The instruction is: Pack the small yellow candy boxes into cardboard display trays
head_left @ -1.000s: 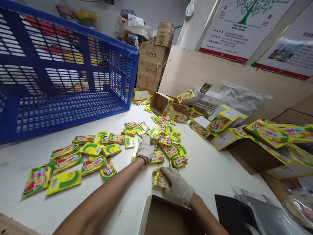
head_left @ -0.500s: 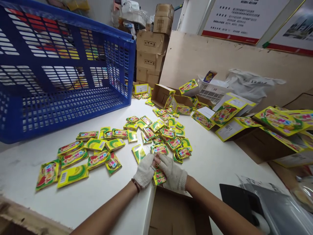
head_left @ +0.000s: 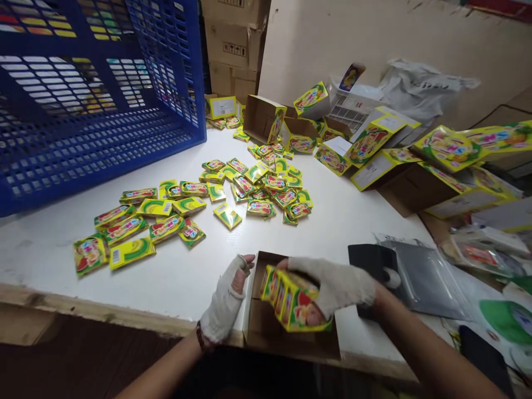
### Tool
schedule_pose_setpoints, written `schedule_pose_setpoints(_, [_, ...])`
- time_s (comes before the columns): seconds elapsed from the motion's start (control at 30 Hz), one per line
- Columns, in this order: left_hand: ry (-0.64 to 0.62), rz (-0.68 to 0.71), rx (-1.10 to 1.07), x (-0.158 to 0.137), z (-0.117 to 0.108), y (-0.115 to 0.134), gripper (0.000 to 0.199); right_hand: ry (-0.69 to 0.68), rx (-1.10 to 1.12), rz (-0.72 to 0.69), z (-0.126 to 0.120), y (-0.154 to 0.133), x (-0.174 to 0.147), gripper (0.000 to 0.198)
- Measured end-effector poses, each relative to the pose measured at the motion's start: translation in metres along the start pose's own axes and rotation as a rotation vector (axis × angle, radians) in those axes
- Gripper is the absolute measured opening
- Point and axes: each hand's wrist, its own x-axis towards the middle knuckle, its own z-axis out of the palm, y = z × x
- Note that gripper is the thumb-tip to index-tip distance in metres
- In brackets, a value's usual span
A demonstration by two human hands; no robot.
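Note:
My right hand, in a white fingertip-less glove, grips a row of small yellow-green candy boxes pressed side by side. It holds them tilted over the open cardboard box at the table's front edge. By that box's left wall is my left hand, gloved alike, thumb and fingers apart with nothing between them; whether it touches the wall I cannot tell. Loose candy boxes lie in a heap beyond, and another group spreads out to the left.
A blue plastic crate stands on its side at the back left. Empty display cartons line the back right, near a white basket. Clear plastic bags and a black item lie right of the cardboard box.
My hands have come apart from together at the heap's near edge. The right one has carried the row of candy boxes over the cardboard box; the view has tilted down.

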Motion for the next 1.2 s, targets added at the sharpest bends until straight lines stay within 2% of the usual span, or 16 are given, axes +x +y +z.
schedule_pose_setpoints(0.07, [-0.022, 0.039, 0.043, -0.017, 0.007, 0.003, 0.061, -0.125, 0.002, 0.048, 0.03, 0.013, 0.002, 0.063])
schedule_pose_setpoints(0.1, [-0.028, 0.063, 0.081, -0.022, 0.01, 0.004, 0.064, -0.132, -0.005, 0.055, 0.043, 0.02, 0.007, 0.053])
schedule_pose_setpoints(0.2, [-0.052, 0.085, 0.199, -0.028, 0.014, 0.005, 0.07, -0.006, -0.09, 0.031, 0.071, 0.033, 0.021, 0.023])
schedule_pose_setpoints(0.3, [-0.099, 0.065, 0.249, -0.031, 0.014, 0.002, 0.071, 0.071, -0.303, 0.114, 0.081, 0.032, 0.017, 0.019])
schedule_pose_setpoints(0.37, [-0.11, 0.058, 0.246, -0.033, 0.014, 0.0, 0.07, 0.11, -0.404, 0.194, 0.082, 0.029, 0.007, 0.017])
schedule_pose_setpoints(0.43, [-0.108, 0.057, 0.228, -0.034, 0.015, -0.002, 0.07, 0.181, -0.395, 0.208, 0.08, 0.027, -0.003, 0.013])
schedule_pose_setpoints(0.5, [-0.107, 0.061, 0.207, -0.034, 0.016, -0.003, 0.07, 0.184, -0.239, 0.2, 0.072, 0.028, -0.009, 0.016])
schedule_pose_setpoints(0.6, [-0.086, 0.091, 0.228, -0.035, 0.013, -0.003, 0.073, 0.059, 0.097, 0.139, 0.052, 0.034, -0.007, 0.023])
schedule_pose_setpoints(0.63, [-0.059, 0.114, 0.253, -0.036, 0.011, -0.002, 0.073, 0.064, 0.165, 0.104, 0.046, 0.037, -0.002, 0.025])
schedule_pose_setpoints(0.73, [0.028, 0.258, 0.375, -0.041, 0.003, 0.004, 0.067, 0.234, 0.062, 0.111, 0.04, 0.047, 0.019, 0.03])
schedule_pose_setpoints(0.8, [-0.044, 0.418, 0.489, -0.047, 0.001, 0.011, 0.062, 0.285, -0.131, 0.194, 0.048, 0.052, 0.035, 0.026])
schedule_pose_setpoints(0.9, [-0.334, 0.59, 0.74, -0.057, 0.008, 0.022, 0.05, 0.267, -0.288, 0.226, 0.067, 0.053, 0.052, 0.006])
schedule_pose_setpoints(0.97, [-0.449, 0.6, 0.945, -0.063, 0.017, 0.025, 0.042, 0.29, -0.36, 0.215, 0.076, 0.048, 0.053, 0.004])
schedule_pose_setpoints(1.03, [-0.477, 0.57, 1.103, -0.068, 0.024, 0.025, 0.045, 0.317, -0.49, 0.2, 0.079, 0.042, 0.049, 0.003])
schedule_pose_setpoints(1.1, [-0.494, 0.544, 1.173, -0.07, 0.028, 0.023, 0.046, 0.335, -0.581, 0.179, 0.075, 0.037, 0.043, 0.003])
schedule_pose_setpoints(1.2, [-0.511, 0.529, 1.189, -0.07, 0.028, 0.02, 0.046, 0.413, -0.531, 0.126, 0.066, 0.038, 0.039, 0.01])
